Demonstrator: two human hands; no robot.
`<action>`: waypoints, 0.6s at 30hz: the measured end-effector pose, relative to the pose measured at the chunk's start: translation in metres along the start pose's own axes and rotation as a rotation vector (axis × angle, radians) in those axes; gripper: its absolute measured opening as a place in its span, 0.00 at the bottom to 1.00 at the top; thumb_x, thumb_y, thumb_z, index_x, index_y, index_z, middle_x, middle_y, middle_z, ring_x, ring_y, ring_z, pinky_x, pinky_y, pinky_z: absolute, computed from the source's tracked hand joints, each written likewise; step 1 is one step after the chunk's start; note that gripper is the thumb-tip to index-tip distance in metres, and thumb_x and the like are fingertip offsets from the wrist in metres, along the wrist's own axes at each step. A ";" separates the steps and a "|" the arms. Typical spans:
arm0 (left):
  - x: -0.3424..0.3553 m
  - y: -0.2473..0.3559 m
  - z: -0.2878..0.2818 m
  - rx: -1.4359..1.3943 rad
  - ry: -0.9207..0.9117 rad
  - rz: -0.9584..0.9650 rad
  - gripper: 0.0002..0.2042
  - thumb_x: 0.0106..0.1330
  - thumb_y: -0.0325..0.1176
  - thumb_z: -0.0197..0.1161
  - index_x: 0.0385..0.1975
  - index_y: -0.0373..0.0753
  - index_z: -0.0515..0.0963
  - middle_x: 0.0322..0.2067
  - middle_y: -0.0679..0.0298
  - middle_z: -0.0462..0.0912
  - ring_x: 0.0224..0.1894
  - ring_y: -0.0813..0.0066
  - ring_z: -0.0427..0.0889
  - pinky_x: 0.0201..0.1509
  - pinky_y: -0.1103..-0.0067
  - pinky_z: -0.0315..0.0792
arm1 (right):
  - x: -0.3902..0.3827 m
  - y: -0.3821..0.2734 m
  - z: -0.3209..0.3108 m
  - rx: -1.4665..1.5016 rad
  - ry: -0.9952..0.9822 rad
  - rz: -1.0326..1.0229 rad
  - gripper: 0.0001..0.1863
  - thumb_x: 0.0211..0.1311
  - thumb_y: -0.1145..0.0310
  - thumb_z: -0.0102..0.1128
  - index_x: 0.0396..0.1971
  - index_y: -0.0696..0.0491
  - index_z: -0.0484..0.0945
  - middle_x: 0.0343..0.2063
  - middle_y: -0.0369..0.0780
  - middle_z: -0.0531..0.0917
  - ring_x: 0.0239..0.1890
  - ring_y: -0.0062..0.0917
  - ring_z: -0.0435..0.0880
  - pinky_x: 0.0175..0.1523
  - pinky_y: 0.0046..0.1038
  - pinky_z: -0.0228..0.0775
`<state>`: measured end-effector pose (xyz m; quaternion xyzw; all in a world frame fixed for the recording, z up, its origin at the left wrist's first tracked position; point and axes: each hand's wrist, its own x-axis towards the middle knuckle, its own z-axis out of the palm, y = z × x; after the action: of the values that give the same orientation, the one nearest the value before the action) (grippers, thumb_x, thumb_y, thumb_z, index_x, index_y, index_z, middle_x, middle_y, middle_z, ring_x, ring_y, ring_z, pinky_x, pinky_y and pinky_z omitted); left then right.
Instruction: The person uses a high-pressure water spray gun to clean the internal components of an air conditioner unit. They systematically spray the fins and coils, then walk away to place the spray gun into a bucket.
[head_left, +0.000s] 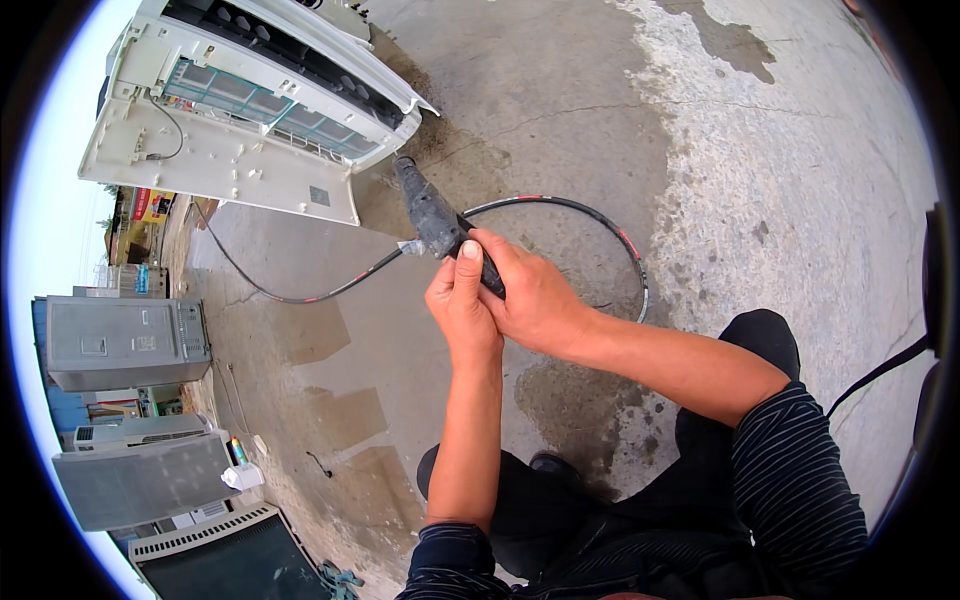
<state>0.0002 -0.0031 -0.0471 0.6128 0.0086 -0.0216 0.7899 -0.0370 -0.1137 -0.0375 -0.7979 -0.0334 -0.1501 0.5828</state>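
Note:
Both my hands are wrapped around the handle of a worn black pressure washer gun (430, 212). My left hand (464, 308) is closed on it with the thumb lying along the back, and my right hand (532, 297) closes over the grip from the right. The gun's nozzle tip points up and left, toward a white wall air conditioner unit (385, 140) whose front panel (230, 178) hangs open. Inside the unit, teal mesh filters (265, 108) show. No water spray can be made out at the nozzle.
A black hose (548, 199) with red marks loops over the wet concrete floor (560, 120). Grey appliance cabinets (128, 340) stand along the left, with a white bottle (242, 476) beside them. A dark panel with a slotted frame (220, 560) sits at the lower left.

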 end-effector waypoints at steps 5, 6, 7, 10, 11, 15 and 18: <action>-0.001 0.002 0.002 -0.010 0.007 -0.005 0.18 0.79 0.46 0.65 0.32 0.35 0.83 0.30 0.69 0.84 0.30 0.83 0.79 0.36 0.82 0.73 | 0.000 0.000 -0.001 -0.003 -0.014 0.011 0.31 0.72 0.62 0.63 0.67 0.65 0.67 0.51 0.59 0.85 0.49 0.55 0.87 0.51 0.48 0.81; -0.001 0.002 0.002 -0.012 0.007 -0.006 0.18 0.79 0.46 0.65 0.32 0.35 0.83 0.30 0.69 0.84 0.30 0.83 0.79 0.36 0.82 0.73 | 0.000 0.000 0.000 -0.005 -0.014 0.008 0.31 0.73 0.62 0.63 0.67 0.65 0.67 0.51 0.59 0.84 0.49 0.55 0.87 0.51 0.48 0.81; -0.001 0.002 0.002 -0.013 0.007 -0.007 0.18 0.79 0.46 0.65 0.32 0.35 0.83 0.30 0.69 0.84 0.30 0.83 0.79 0.36 0.82 0.74 | 0.000 0.000 0.000 -0.006 -0.017 0.010 0.31 0.73 0.62 0.63 0.67 0.65 0.67 0.52 0.59 0.84 0.49 0.55 0.87 0.52 0.48 0.81; -0.001 0.003 0.002 -0.016 0.002 -0.002 0.18 0.79 0.45 0.65 0.32 0.35 0.83 0.30 0.69 0.84 0.31 0.83 0.79 0.37 0.82 0.74 | 0.000 -0.002 -0.002 -0.009 -0.025 0.021 0.32 0.73 0.61 0.63 0.67 0.65 0.67 0.52 0.59 0.84 0.50 0.55 0.87 0.52 0.47 0.81; -0.002 0.003 0.002 -0.015 0.002 -0.003 0.18 0.79 0.45 0.65 0.32 0.35 0.83 0.30 0.69 0.84 0.31 0.83 0.79 0.37 0.82 0.74 | 0.000 -0.003 -0.002 -0.007 -0.027 0.026 0.32 0.73 0.61 0.63 0.67 0.65 0.67 0.52 0.59 0.84 0.50 0.55 0.87 0.52 0.47 0.81; -0.001 0.002 0.001 -0.014 -0.004 -0.001 0.18 0.78 0.45 0.66 0.33 0.35 0.83 0.30 0.69 0.85 0.31 0.83 0.80 0.37 0.82 0.74 | 0.000 -0.003 -0.003 -0.006 -0.028 0.023 0.32 0.73 0.61 0.63 0.67 0.66 0.67 0.52 0.58 0.85 0.50 0.55 0.87 0.52 0.48 0.81; -0.003 0.004 0.002 -0.028 0.006 -0.016 0.18 0.78 0.45 0.66 0.32 0.35 0.83 0.30 0.69 0.85 0.31 0.83 0.79 0.36 0.82 0.74 | -0.001 -0.001 0.001 -0.001 -0.002 0.005 0.32 0.72 0.62 0.63 0.68 0.65 0.67 0.51 0.59 0.85 0.49 0.55 0.87 0.52 0.48 0.80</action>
<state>-0.0026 -0.0039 -0.0426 0.6016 0.0162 -0.0262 0.7982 -0.0380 -0.1125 -0.0373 -0.7983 -0.0318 -0.1478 0.5829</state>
